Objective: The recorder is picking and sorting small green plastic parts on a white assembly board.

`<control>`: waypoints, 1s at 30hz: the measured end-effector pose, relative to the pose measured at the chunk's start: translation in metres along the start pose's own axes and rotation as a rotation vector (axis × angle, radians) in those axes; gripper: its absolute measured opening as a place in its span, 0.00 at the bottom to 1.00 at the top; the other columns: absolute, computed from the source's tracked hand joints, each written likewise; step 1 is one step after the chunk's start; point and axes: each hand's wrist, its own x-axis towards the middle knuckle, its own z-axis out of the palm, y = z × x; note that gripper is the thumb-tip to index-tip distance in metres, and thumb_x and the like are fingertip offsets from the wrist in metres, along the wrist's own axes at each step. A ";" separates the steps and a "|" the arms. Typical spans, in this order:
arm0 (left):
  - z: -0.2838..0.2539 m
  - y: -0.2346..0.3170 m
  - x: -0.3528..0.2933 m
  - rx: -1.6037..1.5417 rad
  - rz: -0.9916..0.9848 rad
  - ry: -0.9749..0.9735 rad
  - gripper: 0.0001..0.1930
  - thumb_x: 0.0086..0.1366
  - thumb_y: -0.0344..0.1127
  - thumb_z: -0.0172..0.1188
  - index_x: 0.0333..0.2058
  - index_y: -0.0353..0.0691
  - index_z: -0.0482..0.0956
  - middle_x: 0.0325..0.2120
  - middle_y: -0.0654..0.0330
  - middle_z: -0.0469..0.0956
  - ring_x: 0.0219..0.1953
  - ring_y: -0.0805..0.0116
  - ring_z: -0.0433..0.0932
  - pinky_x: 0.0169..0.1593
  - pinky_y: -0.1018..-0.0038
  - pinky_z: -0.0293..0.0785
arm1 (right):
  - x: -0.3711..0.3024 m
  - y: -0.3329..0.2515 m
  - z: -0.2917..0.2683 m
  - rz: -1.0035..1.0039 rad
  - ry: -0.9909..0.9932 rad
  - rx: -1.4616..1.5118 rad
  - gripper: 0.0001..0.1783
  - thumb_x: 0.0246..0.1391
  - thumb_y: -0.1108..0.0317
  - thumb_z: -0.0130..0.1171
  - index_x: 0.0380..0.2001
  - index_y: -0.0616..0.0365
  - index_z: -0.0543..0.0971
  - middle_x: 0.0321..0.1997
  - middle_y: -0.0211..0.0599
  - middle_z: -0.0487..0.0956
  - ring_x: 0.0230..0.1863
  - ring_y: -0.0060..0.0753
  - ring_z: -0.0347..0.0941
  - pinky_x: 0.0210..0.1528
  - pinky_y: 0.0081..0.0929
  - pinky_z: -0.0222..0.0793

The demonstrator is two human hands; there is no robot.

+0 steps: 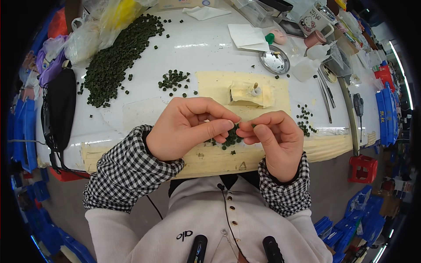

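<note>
My left hand [182, 129] and my right hand [280, 142] meet above the near edge of the table, fingertips close together. The right thumb and forefinger pinch a tiny dark green part [254, 126]. On the left, thumb and forefinger are pressed together; whatever may lie between them is too small or hidden to make out. Beneath the fingertips lies a small cluster of dark green parts [232, 139], partly covered by the hands. Just beyond stands a tape-covered block [245, 98] with a short upright peg [255, 87].
A large heap of dark green parts [116, 59] spreads at the far left, with a smaller group [173, 79] nearer. More parts [305, 120] lie right, by metal tweezers [325, 98]. A round metal dish [274, 60], white tissue [247, 37] and a mug [315, 19] stand behind.
</note>
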 end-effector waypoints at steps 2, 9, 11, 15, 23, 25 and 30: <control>0.001 0.000 0.000 -0.052 -0.017 -0.009 0.09 0.64 0.24 0.58 0.42 0.29 0.78 0.33 0.58 0.78 0.32 0.76 0.77 0.39 0.79 0.76 | 0.002 0.004 0.001 0.001 -0.007 0.025 0.07 0.61 0.75 0.53 0.41 0.67 0.73 0.40 0.43 0.81 0.42 0.27 0.79 0.45 0.22 0.76; 0.001 -0.007 -0.001 -0.108 -0.039 -0.008 0.12 0.63 0.25 0.59 0.45 0.30 0.77 0.34 0.55 0.80 0.33 0.74 0.79 0.39 0.79 0.78 | 0.008 0.017 0.001 -0.159 -0.042 -0.025 0.05 0.60 0.75 0.55 0.39 0.65 0.73 0.38 0.34 0.75 0.39 0.21 0.71 0.46 0.19 0.68; 0.000 -0.008 -0.003 -0.109 -0.048 0.015 0.13 0.63 0.24 0.58 0.47 0.29 0.76 0.35 0.53 0.81 0.34 0.73 0.80 0.40 0.78 0.79 | 0.009 0.019 0.001 -0.191 -0.049 -0.086 0.05 0.59 0.76 0.55 0.38 0.65 0.73 0.38 0.33 0.73 0.39 0.21 0.70 0.46 0.19 0.67; 0.004 -0.005 0.000 -0.157 -0.062 0.032 0.14 0.64 0.23 0.57 0.48 0.29 0.75 0.36 0.51 0.81 0.36 0.69 0.82 0.43 0.77 0.80 | 0.008 0.020 0.001 -0.234 -0.017 -0.155 0.05 0.58 0.77 0.57 0.37 0.65 0.74 0.38 0.35 0.73 0.40 0.22 0.70 0.44 0.20 0.67; 0.005 -0.008 0.000 -0.196 -0.033 0.035 0.13 0.65 0.24 0.56 0.48 0.29 0.75 0.37 0.51 0.81 0.38 0.68 0.82 0.45 0.77 0.80 | 0.013 0.018 0.008 -0.448 0.111 -0.457 0.04 0.53 0.77 0.61 0.33 0.64 0.76 0.32 0.36 0.75 0.33 0.27 0.72 0.39 0.22 0.68; 0.006 -0.007 0.000 -0.210 -0.031 0.028 0.11 0.64 0.23 0.56 0.45 0.29 0.75 0.37 0.51 0.81 0.38 0.69 0.82 0.44 0.77 0.80 | 0.012 0.017 0.010 -0.445 0.121 -0.461 0.04 0.52 0.78 0.61 0.32 0.64 0.77 0.31 0.36 0.76 0.33 0.27 0.72 0.38 0.22 0.68; 0.002 -0.012 -0.001 -0.211 -0.012 0.018 0.06 0.63 0.22 0.58 0.39 0.30 0.76 0.35 0.52 0.81 0.37 0.69 0.82 0.41 0.77 0.81 | 0.012 0.018 0.014 -0.438 0.123 -0.467 0.04 0.51 0.78 0.62 0.31 0.64 0.77 0.30 0.36 0.76 0.32 0.28 0.72 0.37 0.22 0.68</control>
